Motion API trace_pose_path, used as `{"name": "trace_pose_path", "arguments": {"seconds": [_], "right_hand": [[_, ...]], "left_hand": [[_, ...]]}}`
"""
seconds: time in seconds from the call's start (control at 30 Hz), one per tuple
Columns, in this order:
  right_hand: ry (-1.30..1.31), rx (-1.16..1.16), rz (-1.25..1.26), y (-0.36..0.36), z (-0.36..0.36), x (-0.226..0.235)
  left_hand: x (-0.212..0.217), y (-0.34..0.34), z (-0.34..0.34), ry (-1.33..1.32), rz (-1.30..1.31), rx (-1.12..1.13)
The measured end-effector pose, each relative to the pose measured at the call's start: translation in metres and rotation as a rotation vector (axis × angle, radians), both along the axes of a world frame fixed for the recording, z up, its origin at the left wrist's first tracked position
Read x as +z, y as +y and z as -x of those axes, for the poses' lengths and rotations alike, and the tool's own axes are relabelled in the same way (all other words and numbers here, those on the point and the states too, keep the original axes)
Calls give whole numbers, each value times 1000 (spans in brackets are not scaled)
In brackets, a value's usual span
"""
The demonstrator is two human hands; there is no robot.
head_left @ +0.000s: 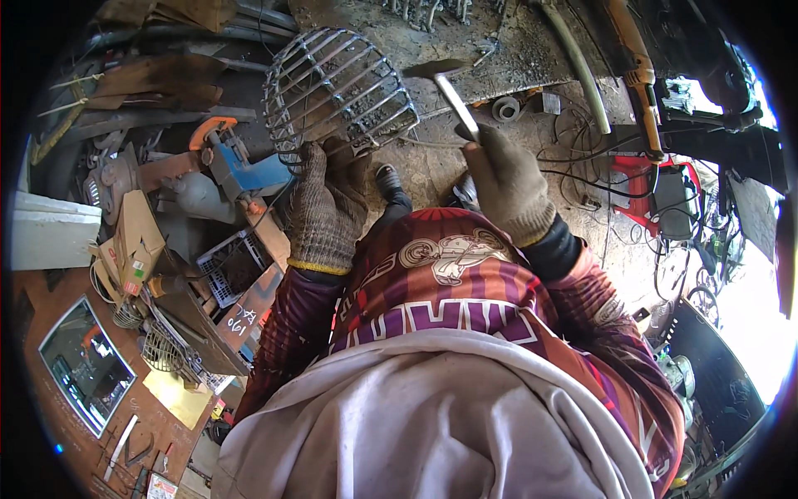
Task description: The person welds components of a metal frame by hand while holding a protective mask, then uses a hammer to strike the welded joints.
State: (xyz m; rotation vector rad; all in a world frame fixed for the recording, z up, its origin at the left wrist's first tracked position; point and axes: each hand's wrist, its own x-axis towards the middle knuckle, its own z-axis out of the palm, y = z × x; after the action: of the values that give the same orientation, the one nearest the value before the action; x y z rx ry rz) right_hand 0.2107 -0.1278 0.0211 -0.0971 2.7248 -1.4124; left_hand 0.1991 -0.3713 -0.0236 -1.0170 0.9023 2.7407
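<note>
My left hand [327,212], in a knitted brown glove with a yellow cuff, is closed on the near rim of a round cage of welded metal rods [339,93]. The cage is tilted, its bars facing up and to the right, beside a worn workbench. In my gloved right hand [509,181] is a hammer [456,106] with a pale metal handle. Its dark, narrow head points left, close to the cage's right side; whether they touch I cannot tell.
Beyond the cage lies the dirty workbench [515,62]. A blue and orange tool [241,170] and cardboard lie at left, above a brown board with hand tools [71,320]. A red-framed machine [636,195] stands at right among loose cables. My shoes [391,185] show below.
</note>
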Motion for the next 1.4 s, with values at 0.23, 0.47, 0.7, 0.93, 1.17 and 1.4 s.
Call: {"name": "trace_pose_path", "arguments": {"seconds": [0.23, 0.47, 0.7, 0.93, 1.17, 1.4], "right_hand": [[-26, -3, -85, -2, 0, -4], [-17, 43, -107, 0, -2, -7], [-5, 3, -43, -1, -5, 9], [-129, -108, 53, 7, -7, -2], [-287, -253, 294, 12, -11, -14], [-266, -221, 337, 12, -15, -22]], "left_hand": [[-2, -5, -1, 8, -4, -25], [0, -3, 0, 3, -13, 0], [-4, -6, 0, 12, -7, -12], [-12, -16, 2, 23, -5, -20], [-14, -27, 5, 147, -318, -27], [-22, -37, 7, 133, -229, 1]]}}
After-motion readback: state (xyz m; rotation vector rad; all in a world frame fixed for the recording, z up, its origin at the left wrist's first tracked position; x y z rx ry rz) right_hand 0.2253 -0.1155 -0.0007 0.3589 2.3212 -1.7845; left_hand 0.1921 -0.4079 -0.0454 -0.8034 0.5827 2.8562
